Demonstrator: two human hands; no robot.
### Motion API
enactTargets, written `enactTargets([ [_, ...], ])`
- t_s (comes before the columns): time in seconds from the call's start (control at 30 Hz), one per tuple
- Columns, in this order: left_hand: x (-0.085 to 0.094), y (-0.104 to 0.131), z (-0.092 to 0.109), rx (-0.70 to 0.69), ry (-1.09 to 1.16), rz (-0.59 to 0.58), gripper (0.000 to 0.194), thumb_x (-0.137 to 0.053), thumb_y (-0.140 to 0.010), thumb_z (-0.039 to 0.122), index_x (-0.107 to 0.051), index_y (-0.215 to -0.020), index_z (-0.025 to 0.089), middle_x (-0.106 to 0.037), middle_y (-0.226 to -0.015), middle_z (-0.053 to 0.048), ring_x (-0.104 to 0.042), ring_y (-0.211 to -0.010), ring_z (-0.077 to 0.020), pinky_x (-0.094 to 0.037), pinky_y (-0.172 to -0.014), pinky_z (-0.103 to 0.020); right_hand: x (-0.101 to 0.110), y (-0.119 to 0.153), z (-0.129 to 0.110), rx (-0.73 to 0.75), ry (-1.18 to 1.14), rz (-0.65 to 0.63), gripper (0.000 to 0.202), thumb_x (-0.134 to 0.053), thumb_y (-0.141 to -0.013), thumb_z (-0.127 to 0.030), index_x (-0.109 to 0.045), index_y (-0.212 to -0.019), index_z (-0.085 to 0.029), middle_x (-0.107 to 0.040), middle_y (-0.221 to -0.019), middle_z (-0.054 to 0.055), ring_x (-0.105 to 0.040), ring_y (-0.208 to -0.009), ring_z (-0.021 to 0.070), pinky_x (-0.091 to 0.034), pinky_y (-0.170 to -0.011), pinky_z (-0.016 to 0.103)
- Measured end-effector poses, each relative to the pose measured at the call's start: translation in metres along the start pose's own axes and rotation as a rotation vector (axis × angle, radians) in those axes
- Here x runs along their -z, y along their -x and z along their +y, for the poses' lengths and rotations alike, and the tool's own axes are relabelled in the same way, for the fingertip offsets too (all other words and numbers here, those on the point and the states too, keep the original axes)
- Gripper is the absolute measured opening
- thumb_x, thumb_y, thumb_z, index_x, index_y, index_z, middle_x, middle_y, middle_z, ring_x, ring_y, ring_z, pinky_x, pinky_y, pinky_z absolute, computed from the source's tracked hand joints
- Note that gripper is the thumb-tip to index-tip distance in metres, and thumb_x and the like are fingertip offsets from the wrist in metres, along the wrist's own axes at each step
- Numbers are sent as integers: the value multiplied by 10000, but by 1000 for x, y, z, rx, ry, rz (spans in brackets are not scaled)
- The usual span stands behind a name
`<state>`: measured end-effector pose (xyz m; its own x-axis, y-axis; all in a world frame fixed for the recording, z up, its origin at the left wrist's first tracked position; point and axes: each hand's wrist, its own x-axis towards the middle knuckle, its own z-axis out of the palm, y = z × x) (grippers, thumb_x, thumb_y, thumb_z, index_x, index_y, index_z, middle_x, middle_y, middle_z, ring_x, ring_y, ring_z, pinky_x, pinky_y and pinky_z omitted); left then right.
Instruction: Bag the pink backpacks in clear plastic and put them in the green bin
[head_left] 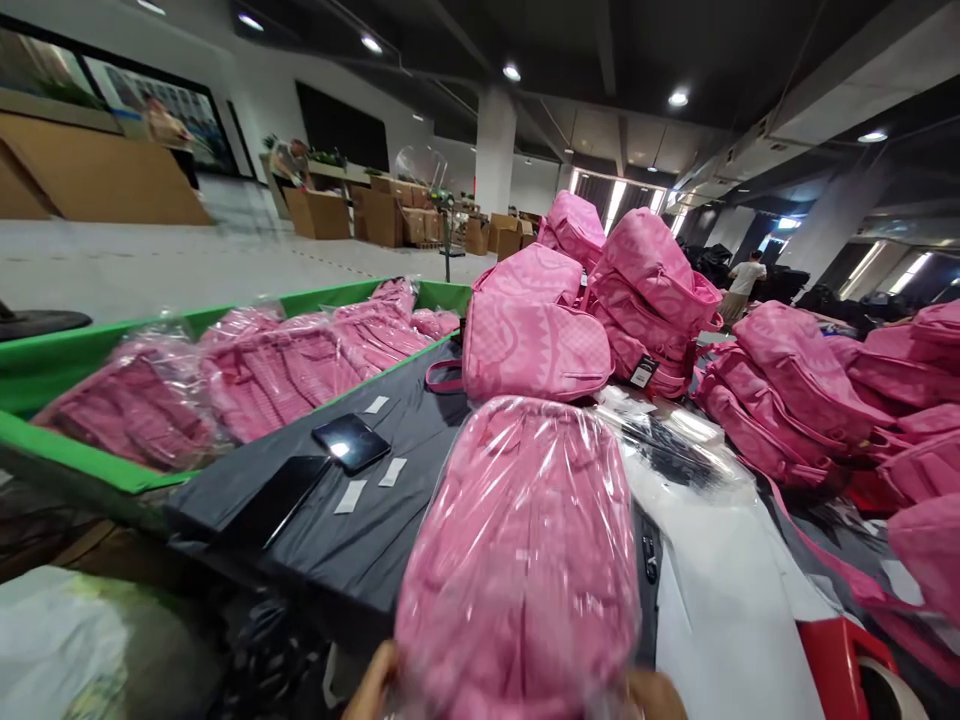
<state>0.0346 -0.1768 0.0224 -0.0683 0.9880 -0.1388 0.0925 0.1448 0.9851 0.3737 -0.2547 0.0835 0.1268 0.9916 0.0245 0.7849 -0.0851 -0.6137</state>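
Observation:
A pink backpack (525, 540) in a clear plastic bag lies in front of me on the dark-covered table (420, 440). At its near left corner my left hand (373, 685) grips the bag's edge, with most of the fingers cut off by the frame or tucked out of sight. My right hand (651, 695), blurred, is at the near right corner and also holds on. Just beyond the wrapped pack another pink backpack (536, 350) with a shark-mouth pattern lies unwrapped. To its right is a stack of pink backpacks (649, 290), with a black tag (643, 371) hanging down.
A green-rimmed bin (150, 478) on the left holds several bagged backpacks. A phone (351, 442) and small white labels (350, 497) lie on the table. Clear plastic bags (712, 560) are spread at right, near a red tape dispenser (844, 665). More backpacks (802, 380) stand beyond; people work farther off.

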Motion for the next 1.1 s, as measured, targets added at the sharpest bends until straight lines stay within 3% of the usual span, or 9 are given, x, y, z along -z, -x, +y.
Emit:
enactTargets([
  [0.17,-38,-47,49,-219,-112,12,373,-608,-663,575,-502,-785,239,-537,-724,28,-552,-719,-203,-493,-703,-350,0,-63,-14,-1,-42,60,316,-426,-836,-279,-692,-715,-158,-724,-757,112,-684,-783,250,-518,-765,343],
  [0.27,-22,-64,65,-264,-132,-7,361,-641,-627,547,-515,-745,230,-540,-700,31,-519,-672,-175,-452,-660,-308,29,-78,-6,20,-124,65,321,-471,-818,-392,-709,-799,-178,-749,-877,114,-699,-861,252,-539,-812,350],
  [0.43,33,-32,32,-98,233,586,515,-791,-537,525,-566,-875,208,-620,-789,21,-584,-719,-172,-495,-684,-292,79,-16,18,-167,-145,325,501,-588,-747,-642,-683,-860,-163,-723,-889,137,-676,-840,274,-546,-751,376],
  [0.53,17,18,8,191,374,63,570,-720,-618,679,-663,-915,196,-719,-830,-56,-681,-750,-261,-561,-659,-366,70,45,18,-239,-94,134,487,-644,-745,-669,-663,-727,-183,-684,-711,63,-645,-694,234,-494,-643,320],
  [0.63,-35,59,1,142,178,-464,569,-669,-737,687,-752,-1031,207,-767,-1033,-103,-703,-1015,-314,-568,-881,-405,30,95,4,-260,49,120,571,-560,-846,-750,-603,-673,-207,-604,-598,12,-589,-571,189,-436,-554,291],
  [0.77,-97,75,4,-45,-150,-421,527,-648,-769,608,-754,-1068,187,-740,-829,-75,-655,-763,-251,-543,-801,-386,-35,110,-24,-62,279,501,603,-480,-899,-798,-590,-968,-209,-657,-838,58,-644,-702,221,-492,-590,313],
  [0.87,-115,76,5,-121,-218,-318,484,-657,-769,576,-765,-1050,196,-695,-730,-50,-586,-639,-220,-517,-706,-359,-61,91,-37,48,529,660,447,-360,-1032,-584,-547,-1113,-186,-656,-964,131,-651,-869,295,-523,-716,402],
  [0.97,-121,80,8,-169,-185,-330,370,-672,-780,548,-785,-916,223,-720,-822,-74,-626,-723,-240,-517,-744,-367,-60,81,-38,81,634,653,225,-322,-1049,-284,-534,-1017,-216,-633,-851,86,-630,-775,270,-497,-696,402],
  [1.1,-127,90,16,-148,-88,-365,359,-668,-779,561,-721,-763,206,-708,-826,-83,-659,-806,-262,-531,-811,-396,-42,95,-32,168,586,583,239,-307,-1045,-192,-543,-1069,-223,-675,-915,78,-676,-819,235,-532,-709,353],
])
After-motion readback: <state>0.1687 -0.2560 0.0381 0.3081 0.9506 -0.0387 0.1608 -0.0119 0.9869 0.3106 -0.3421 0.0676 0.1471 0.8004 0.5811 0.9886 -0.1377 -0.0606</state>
